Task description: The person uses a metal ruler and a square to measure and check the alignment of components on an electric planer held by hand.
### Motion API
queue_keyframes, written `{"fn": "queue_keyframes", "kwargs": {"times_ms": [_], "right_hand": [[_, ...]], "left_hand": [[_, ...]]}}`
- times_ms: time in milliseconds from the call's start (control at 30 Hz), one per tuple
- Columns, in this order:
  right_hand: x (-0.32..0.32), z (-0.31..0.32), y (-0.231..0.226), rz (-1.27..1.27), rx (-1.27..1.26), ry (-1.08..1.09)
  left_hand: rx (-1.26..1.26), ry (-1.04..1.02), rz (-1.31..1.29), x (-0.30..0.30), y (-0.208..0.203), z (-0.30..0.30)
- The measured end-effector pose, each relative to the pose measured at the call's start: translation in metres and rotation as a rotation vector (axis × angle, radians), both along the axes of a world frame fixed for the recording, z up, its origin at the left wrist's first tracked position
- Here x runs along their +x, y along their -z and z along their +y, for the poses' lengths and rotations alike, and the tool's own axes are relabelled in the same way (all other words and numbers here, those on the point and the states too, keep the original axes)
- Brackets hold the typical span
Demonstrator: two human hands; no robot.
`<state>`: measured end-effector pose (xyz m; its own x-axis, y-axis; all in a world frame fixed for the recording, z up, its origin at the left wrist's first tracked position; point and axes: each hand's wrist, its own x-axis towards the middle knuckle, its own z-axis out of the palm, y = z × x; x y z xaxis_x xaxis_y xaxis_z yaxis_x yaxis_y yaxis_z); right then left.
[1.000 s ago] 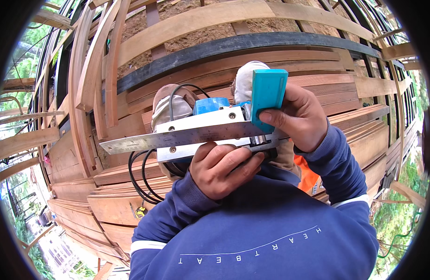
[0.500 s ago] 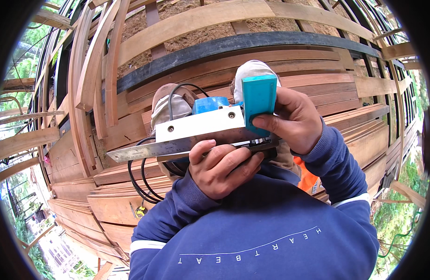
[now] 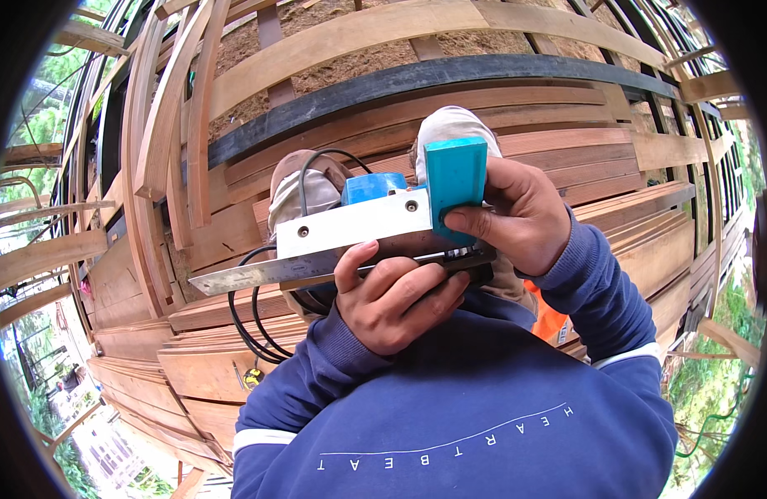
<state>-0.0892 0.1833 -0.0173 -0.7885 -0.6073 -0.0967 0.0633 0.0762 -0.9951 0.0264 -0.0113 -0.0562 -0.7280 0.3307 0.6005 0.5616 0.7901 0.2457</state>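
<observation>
Seemingly, by the head view, the work is partway along: a square's steel blade [image 3: 259,274] already lies along the near side of the metal plate [image 3: 358,224] on an upturned planer [image 3: 375,188]. What is left, I can't tell from here. The person's right hand [image 3: 525,216] pinches the square's teal handle [image 3: 457,179] between thumb and fingers, by the plate's right end. The left hand [image 3: 388,301] is half curled, fingertips at the blade, perhaps steadying the planer too. The blade's tip juts past the plate's left edge, near the looped cord; stacked boards [image 3: 200,366] flank the person, so upward looks roomiest.
</observation>
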Motion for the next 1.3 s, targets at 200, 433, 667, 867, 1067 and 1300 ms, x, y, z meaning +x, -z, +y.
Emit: {"fn": "queue_keyframes", "kwargs": {"times_ms": [200, 433, 667, 867, 1067, 1300], "right_hand": [[0.0011, 0.0003, -0.0018, -0.045, -0.024, 0.007], [0.002, 0.0004, 0.0001, -0.058, -0.039, 0.011], [0.0019, 0.0012, -0.0001, -0.07, -0.02, 0.007], [0.0027, -0.0003, -0.0016, -0.054, -0.049, 0.021], [0.0015, 0.0018, -0.0028, -0.011, 0.041, 0.002], [0.0025, 0.0011, -0.0013, -0.013, 0.016, 0.015]], "left_hand": [[-0.006, 0.005, -0.007, 0.0004, -0.0004, 0.0], [0.003, 0.01, -0.015, 0.0007, -0.0003, 0.0002], [0.006, 0.009, -0.011, 0.0008, 0.0001, 0.0005], [0.001, 0.013, -0.016, 0.0006, -0.0009, 0.0003], [-0.002, 0.008, -0.018, 0.0012, -0.0003, 0.0006], [0.0, 0.013, -0.025, 0.0011, -0.0002, 0.0007]]}}
